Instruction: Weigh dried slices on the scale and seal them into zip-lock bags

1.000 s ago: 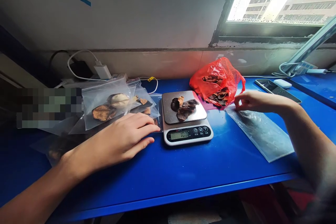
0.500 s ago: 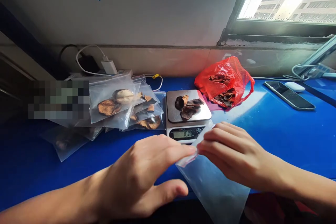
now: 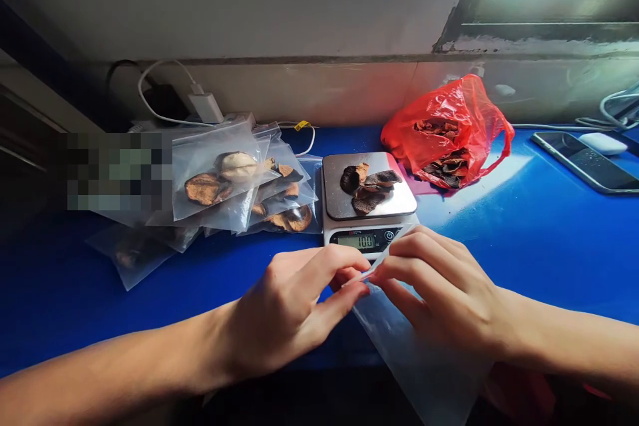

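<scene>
A clear zip-lock bag (image 3: 424, 359) hangs slantwise in front of the scale, its top edge between my two hands. My left hand (image 3: 304, 299) pinches that edge between thumb and fingers. Close beside it, my right hand (image 3: 444, 286) grips the same edge, fingers bent over it. Just beyond stands a kitchen scale (image 3: 329, 226) with a metal plate, its display reading about 10.0. Several dark, curled dried slices (image 3: 369, 190) lie on the plate. The bag looks flat, with nothing visible inside.
Filled clear bags (image 3: 219, 200) with dried slices lie piled left of the scale. A red plastic bag (image 3: 449, 133) of dark dried pieces stands behind right. Farther right are a phone (image 3: 589, 160) and a white case (image 3: 603, 142). A white charger (image 3: 206, 108) with cables sits by the wall.
My left thumb has closed up against the fingers, and the left hand now pinches the bag's edge. My right hand keeps its hold. The view has tilted down slightly.
</scene>
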`<state>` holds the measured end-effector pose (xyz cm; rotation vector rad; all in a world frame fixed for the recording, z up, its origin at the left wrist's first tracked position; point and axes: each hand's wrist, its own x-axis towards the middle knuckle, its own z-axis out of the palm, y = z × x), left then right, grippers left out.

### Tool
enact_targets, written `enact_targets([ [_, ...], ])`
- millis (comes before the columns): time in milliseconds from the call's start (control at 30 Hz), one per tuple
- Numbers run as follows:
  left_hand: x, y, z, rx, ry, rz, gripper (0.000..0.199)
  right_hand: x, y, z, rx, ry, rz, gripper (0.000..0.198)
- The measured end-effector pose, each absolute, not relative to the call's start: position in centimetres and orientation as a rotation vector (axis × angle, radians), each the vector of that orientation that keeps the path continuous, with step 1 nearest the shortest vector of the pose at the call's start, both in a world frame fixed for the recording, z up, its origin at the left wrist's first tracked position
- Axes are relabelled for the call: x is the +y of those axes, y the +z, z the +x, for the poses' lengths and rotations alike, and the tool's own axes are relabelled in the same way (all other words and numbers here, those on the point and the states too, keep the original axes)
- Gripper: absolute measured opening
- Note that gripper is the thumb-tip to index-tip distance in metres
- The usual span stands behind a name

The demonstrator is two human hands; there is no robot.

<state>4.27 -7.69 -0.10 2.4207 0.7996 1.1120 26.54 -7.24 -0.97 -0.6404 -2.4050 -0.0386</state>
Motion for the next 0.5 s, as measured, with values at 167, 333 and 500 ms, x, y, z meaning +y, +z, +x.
enact_targets([
  [167, -7.52, -0.13, 4.4, 0.822, 1.114, 2.359, 0.018, -7.26, -0.91, 26.3, -2.427, -0.038, -0.643, 0.009],
  [333, -7.48, 0.0, 4.22, 0.794, 1.115, 2.42, 0.019, -7.0, -0.97, 26.3, -2.425, -0.085, -0.724, 0.003],
  [500, -7.41, 0.17, 4.05, 0.76, 1.111, 2.455, 0.018, -6.73, -1.29, 26.47, -2.419, -0.085, -0.754, 0.009],
])
